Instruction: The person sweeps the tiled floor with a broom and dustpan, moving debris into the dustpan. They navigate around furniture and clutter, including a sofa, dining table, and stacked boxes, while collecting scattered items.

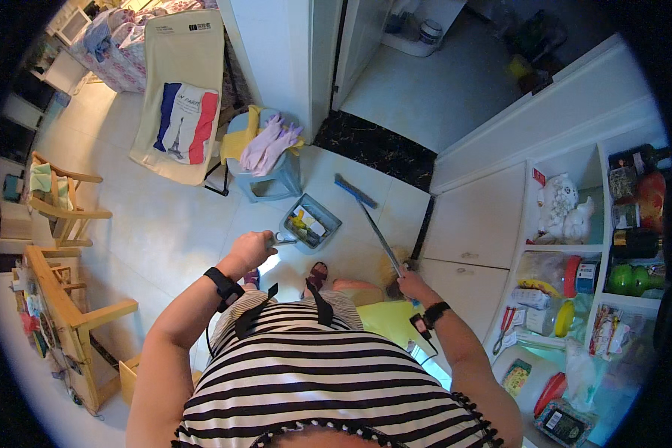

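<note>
My left hand (252, 249) is closed around the handle of a grey plastic dustpan (327, 211), which is on or just above the tiled floor ahead of my feet. Inside the dustpan lie a yellow scrap (298, 219), a white piece like paper (314, 225) and darker debris. My right hand (416, 284) grips the upper part of a broom's metal stick (382, 238). The broom head (356, 191), blue with greyish bristles, rests on the floor to the right of the dustpan, apart from it.
Beyond the dustpan stands a blue-grey plastic stool (274, 183) with pink rubber gloves (269, 143) on it. A beige folding lounger (196, 56) is behind. A black marble threshold (375, 148) crosses the doorway. White cabinets (473, 224) line the right; wooden chairs (70, 210) stand left.
</note>
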The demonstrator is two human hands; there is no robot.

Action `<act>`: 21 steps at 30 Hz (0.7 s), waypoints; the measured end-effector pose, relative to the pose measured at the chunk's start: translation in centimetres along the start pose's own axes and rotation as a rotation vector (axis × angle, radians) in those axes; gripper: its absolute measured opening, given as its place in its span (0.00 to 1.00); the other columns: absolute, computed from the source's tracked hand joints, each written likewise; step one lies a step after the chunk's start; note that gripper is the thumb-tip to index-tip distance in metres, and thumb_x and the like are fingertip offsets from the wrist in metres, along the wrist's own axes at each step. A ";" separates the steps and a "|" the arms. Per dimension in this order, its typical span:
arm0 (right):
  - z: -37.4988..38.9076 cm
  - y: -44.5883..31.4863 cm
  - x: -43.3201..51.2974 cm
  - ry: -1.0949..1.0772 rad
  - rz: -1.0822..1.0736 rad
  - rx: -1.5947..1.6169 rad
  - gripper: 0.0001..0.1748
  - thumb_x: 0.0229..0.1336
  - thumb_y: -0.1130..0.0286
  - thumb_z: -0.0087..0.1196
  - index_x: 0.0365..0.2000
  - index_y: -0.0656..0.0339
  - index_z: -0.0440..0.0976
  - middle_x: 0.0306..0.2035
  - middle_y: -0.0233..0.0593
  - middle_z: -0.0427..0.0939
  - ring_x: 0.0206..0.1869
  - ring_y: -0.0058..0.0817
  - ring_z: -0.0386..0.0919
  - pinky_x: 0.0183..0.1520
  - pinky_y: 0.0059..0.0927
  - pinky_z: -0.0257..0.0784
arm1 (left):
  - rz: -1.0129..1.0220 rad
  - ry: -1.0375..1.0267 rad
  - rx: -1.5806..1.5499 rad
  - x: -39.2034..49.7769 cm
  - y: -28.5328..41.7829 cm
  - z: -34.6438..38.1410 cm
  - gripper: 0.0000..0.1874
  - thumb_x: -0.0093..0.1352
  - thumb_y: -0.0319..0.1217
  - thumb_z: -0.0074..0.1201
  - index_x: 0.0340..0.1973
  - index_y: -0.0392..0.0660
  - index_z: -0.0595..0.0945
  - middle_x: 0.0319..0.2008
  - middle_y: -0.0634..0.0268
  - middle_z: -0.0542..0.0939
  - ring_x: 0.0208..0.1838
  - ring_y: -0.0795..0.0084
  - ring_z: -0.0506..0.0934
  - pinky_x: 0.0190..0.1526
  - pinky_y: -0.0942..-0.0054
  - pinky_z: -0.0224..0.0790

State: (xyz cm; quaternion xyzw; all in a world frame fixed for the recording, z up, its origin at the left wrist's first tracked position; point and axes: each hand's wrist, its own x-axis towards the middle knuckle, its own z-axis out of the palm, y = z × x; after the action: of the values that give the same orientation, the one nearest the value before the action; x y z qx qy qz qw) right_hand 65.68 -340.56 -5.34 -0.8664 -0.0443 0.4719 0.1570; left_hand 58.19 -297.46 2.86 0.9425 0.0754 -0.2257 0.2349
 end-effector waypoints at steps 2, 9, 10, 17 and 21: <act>2.5 -0.6 1.5 0.042 -0.064 -0.212 0.24 0.52 0.70 0.46 0.50 0.67 0.60 0.31 0.58 0.74 0.30 0.53 0.74 0.32 0.44 0.70 | -0.015 0.015 0.019 -0.2 0.0 0.1 0.15 0.56 0.38 0.57 0.36 0.46 0.76 0.28 0.53 0.78 0.33 0.51 0.76 0.35 0.57 0.68; -1.1 0.1 -1.5 -0.255 -0.037 0.041 0.26 0.55 0.67 0.45 0.56 0.60 0.57 0.23 0.46 0.73 0.20 0.33 0.72 0.20 0.34 0.67 | 0.005 -0.051 0.068 0.1 -1.0 -0.2 0.16 0.57 0.38 0.57 0.38 0.46 0.76 0.29 0.54 0.79 0.36 0.53 0.76 0.38 0.60 0.69; -2.6 0.4 -3.0 -0.301 -0.020 0.137 0.25 0.56 0.67 0.44 0.55 0.58 0.57 0.22 0.44 0.72 0.18 0.30 0.71 0.18 0.33 0.66 | 0.010 -0.048 0.064 0.0 -1.3 -0.3 0.15 0.57 0.38 0.57 0.37 0.46 0.76 0.29 0.54 0.79 0.36 0.53 0.76 0.38 0.60 0.68; -1.0 -1.5 -11.0 -0.169 0.076 0.368 0.18 0.59 0.68 0.39 0.49 0.61 0.62 0.15 0.37 0.65 0.13 0.26 0.66 0.14 0.29 0.62 | 0.058 -0.035 0.036 -1.0 -3.7 -1.1 0.15 0.57 0.37 0.57 0.37 0.46 0.76 0.29 0.54 0.79 0.36 0.53 0.76 0.37 0.59 0.68; 2.0 -3.3 -9.3 -0.041 0.102 0.459 0.15 0.58 0.68 0.40 0.44 0.63 0.64 0.15 0.37 0.65 0.13 0.26 0.66 0.14 0.31 0.62 | 0.090 -0.044 0.041 -2.2 -5.3 -2.5 0.16 0.57 0.38 0.57 0.38 0.47 0.76 0.30 0.54 0.79 0.36 0.53 0.76 0.37 0.60 0.68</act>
State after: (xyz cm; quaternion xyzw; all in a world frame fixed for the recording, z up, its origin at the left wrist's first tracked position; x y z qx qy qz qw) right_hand 59.11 -339.05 2.12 -0.7993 0.1049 0.4944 0.3250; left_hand 55.92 -291.69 3.66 0.9444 0.0229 -0.2369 0.2269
